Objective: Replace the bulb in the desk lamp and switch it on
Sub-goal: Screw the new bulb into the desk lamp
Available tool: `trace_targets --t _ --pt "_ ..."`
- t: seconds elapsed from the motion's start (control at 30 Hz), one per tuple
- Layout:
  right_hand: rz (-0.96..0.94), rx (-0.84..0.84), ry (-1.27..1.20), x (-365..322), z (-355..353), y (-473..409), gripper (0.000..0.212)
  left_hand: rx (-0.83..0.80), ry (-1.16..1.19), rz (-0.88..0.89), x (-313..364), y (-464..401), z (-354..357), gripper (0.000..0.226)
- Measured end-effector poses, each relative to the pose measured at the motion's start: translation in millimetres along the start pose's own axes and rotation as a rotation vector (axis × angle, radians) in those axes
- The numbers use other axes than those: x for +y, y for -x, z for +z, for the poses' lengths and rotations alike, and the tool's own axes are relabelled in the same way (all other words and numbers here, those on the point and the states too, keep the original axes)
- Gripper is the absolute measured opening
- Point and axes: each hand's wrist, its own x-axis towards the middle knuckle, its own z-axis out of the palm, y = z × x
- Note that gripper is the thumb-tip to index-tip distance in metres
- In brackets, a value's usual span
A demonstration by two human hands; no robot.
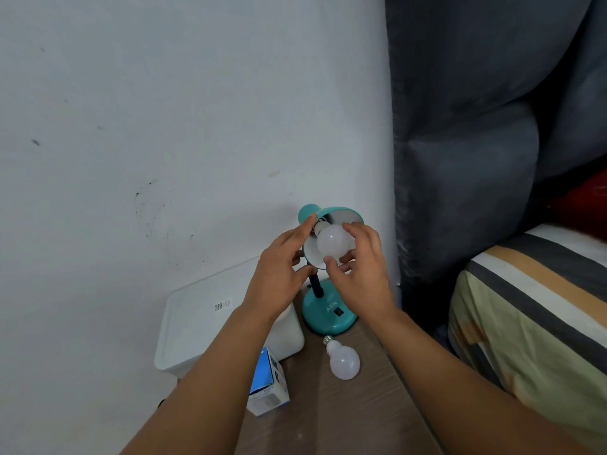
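Note:
A teal desk lamp stands on a brown table, its round base [328, 315] carrying a black rocker switch [338, 312]. The shade [341, 213] tilts toward me, white inside. A white bulb [331, 243] sits with its neck at the socket, unlit. My right hand [359, 267] wraps fingers and thumb around that bulb. My left hand [282, 267] holds the shade's left rim, fingers spread along it. A second white bulb [343, 359] lies loose on the table in front of the base, screw cap pointing toward the lamp.
A blue and white bulb box [267, 384] lies at the table's left edge. A white plastic bin [197, 326] stands left of the lamp against the wall. A dark padded headboard [460, 159] and a striped mattress [532, 307] close off the right side.

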Motion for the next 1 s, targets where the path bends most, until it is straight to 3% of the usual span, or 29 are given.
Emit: trace_targets --t 0.23,0.37,0.57,0.83,1.0 --pt "-0.045 -0.007 0.025 -3.8 -0.7 0.6 0.061 -0.010 -0.013 -0.017 -0.1 0.0 0.5 0.098" --pt "0.042 0.029 -0.032 -5.9 0.5 -2.3 0.056 -0.010 -0.011 -0.017 0.3 -0.3 0.3 0.098" --pt "-0.021 -0.017 -0.032 0.8 2.3 3.3 0.069 -0.007 0.019 -0.032 1.6 0.8 0.7 0.096" --pt "0.099 0.036 -0.025 -3.4 -1.2 0.5 0.062 -0.018 0.016 -0.040 3.3 0.1 0.2 0.095" --pt "0.021 -0.008 -0.044 -3.5 -2.1 3.4 0.063 -0.012 0.012 -0.047 3.7 0.5 -0.1 0.095"
